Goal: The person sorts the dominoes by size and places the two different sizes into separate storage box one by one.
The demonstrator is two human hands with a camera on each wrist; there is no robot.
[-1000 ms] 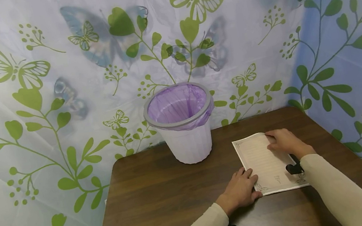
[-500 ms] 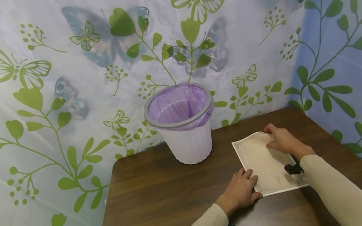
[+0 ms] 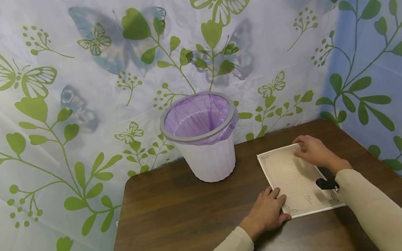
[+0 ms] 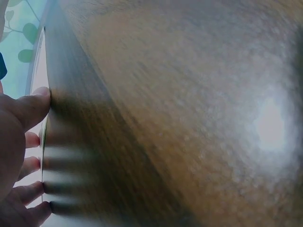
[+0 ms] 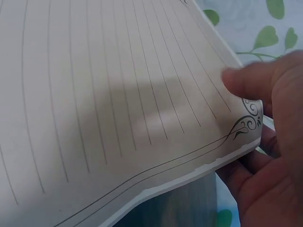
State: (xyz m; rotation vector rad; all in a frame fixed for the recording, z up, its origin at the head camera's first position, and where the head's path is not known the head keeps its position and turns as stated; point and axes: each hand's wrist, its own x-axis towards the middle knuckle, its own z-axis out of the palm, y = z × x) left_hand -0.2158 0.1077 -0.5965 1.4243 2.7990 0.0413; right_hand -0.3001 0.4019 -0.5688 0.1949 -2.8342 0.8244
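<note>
A cream stack of lined letter paper (image 3: 292,179) with scrollwork corners and a double-line border lies on the right half of the brown wooden table (image 3: 175,215). My left hand (image 3: 268,211) rests along its left edge near the close corner, fingertips and thumb at the paper's side; the left wrist view shows the fingers (image 4: 31,165) spread along that edge. At the far right corner, my right hand (image 3: 317,153) holds the paper, thumb (image 5: 251,81) over the top face and the other fingers beneath. That corner is lifted and the border edge bends in the right wrist view.
A white waste bin (image 3: 211,160) with a grey rim and purple liner stands at the back of the table, left of the paper. Behind it hangs a curtain (image 3: 103,92) printed with butterflies and leaves. Beyond the table's right edge is a bluish stretch of the same print.
My right hand has shifted slightly up at the far corner, and the paper's far right corner pattern now shows, raised at that edge. The left hand has stayed in place.
</note>
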